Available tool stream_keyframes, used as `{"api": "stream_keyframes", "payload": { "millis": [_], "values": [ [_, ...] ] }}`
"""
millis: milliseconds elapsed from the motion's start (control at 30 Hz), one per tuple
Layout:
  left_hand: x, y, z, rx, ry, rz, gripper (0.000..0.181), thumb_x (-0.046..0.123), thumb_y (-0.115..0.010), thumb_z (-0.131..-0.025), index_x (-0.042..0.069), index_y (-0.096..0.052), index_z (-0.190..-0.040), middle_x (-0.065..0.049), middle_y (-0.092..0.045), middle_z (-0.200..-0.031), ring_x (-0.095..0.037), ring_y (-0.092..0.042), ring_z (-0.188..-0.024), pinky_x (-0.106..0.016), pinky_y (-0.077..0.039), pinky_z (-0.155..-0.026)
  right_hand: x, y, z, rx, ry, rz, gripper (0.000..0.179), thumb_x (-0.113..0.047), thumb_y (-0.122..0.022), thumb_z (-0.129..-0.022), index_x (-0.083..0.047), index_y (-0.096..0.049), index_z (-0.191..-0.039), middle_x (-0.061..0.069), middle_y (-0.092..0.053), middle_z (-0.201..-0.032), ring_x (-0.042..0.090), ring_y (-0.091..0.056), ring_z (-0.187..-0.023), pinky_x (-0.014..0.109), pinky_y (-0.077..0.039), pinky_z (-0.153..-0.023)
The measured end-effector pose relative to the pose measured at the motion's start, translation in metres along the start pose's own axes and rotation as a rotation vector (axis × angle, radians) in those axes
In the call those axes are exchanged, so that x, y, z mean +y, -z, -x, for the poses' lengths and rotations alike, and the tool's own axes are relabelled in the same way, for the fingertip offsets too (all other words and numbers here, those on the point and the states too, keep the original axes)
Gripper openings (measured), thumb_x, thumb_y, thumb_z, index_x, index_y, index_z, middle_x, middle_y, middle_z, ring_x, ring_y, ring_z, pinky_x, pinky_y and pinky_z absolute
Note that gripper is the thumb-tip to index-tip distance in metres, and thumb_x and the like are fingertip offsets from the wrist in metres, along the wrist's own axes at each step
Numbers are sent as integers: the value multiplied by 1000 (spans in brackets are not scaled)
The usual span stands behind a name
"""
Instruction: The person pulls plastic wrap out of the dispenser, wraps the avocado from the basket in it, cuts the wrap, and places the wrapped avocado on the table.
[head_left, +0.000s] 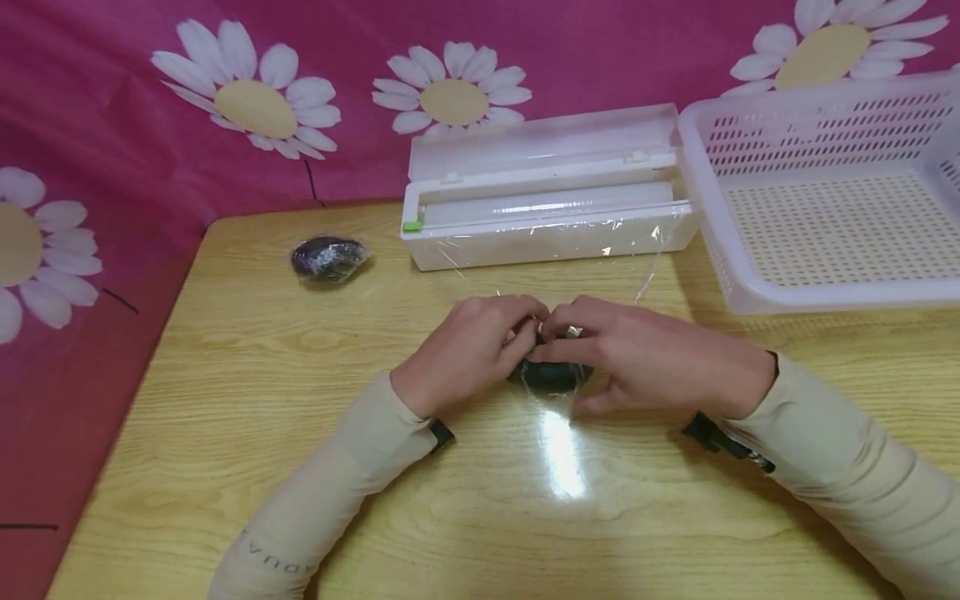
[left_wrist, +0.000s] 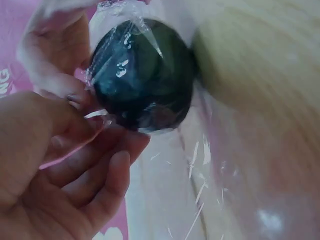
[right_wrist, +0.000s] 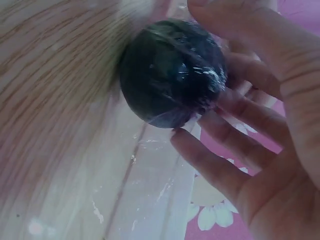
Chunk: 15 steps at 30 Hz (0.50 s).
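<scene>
A dark green, rounded fruit (head_left: 551,377) lies on the table in clear plastic wrap (left_wrist: 197,165), between the two hands. My left hand (head_left: 476,346) pinches the wrap at the fruit's far side, thumb against fingers, as the left wrist view shows. Over the top and right side, my right hand (head_left: 637,354) curls its fingers onto the wrapped fruit, fingertips meeting those of the left hand. In the right wrist view the right thumb (right_wrist: 240,22) stands off from the fruit. The sheet of wrap runs back to an opened white dispenser box (head_left: 547,242).
Inside the dispenser lies a roll of wrap (head_left: 547,204); its lid (head_left: 540,142) is tipped back. Another dark, wrapped fruit (head_left: 328,258) sits at the back left. A white perforated basket (head_left: 862,296) stands at the right, beside the box. Behind the table (head_left: 225,417) hangs a pink flowered cloth (head_left: 352,33).
</scene>
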<state>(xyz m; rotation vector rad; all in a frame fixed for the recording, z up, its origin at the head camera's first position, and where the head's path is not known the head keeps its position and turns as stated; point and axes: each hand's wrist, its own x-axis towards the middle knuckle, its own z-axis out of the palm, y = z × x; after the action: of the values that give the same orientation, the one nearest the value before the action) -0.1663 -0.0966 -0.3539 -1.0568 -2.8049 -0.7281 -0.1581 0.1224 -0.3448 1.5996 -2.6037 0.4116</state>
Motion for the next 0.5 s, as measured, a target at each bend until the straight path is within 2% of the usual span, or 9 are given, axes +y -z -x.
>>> {"api": "stream_keyframes", "payload": {
  "millis": [133,233,400,500],
  "values": [
    [-2,3,1,-10,-38,14,28,13,-43,-100,17,-58,-123,5,-72,-96,-4,-58,-73,-23,-50,-69,0,-2,-1,-7,-23,15,65,-44,-84,-71,-21,-63,-128,-2,-56,-128,14,-55,-117,34,-53,-98],
    [-4,5,1,-27,-70,24,31,9,-43,-99,18,-52,-128,5,-71,-99,-5,-61,-81,-26,-51,-78,1,-4,-2,4,-26,39,64,-41,-85,-71,-21,-63,-129,0,-56,-129,16,-55,-117,36,-54,-97],
    [-6,6,1,-77,-43,100,38,7,-47,-98,18,-51,-133,5,-68,-111,-5,-60,-88,-25,-52,-84,2,-7,-4,14,-27,82,62,-37,-84,-73,-23,-63,-129,1,-56,-124,16,-56,-112,35,-56,-91],
    [-7,8,2,-86,-13,138,37,10,-52,-97,17,-53,-133,2,-64,-121,-6,-62,-93,-22,-53,-86,2,-7,-5,22,-25,70,55,-35,-84,-74,-19,-66,-124,0,-57,-121,15,-57,-110,33,-56,-92]
  ]
}}
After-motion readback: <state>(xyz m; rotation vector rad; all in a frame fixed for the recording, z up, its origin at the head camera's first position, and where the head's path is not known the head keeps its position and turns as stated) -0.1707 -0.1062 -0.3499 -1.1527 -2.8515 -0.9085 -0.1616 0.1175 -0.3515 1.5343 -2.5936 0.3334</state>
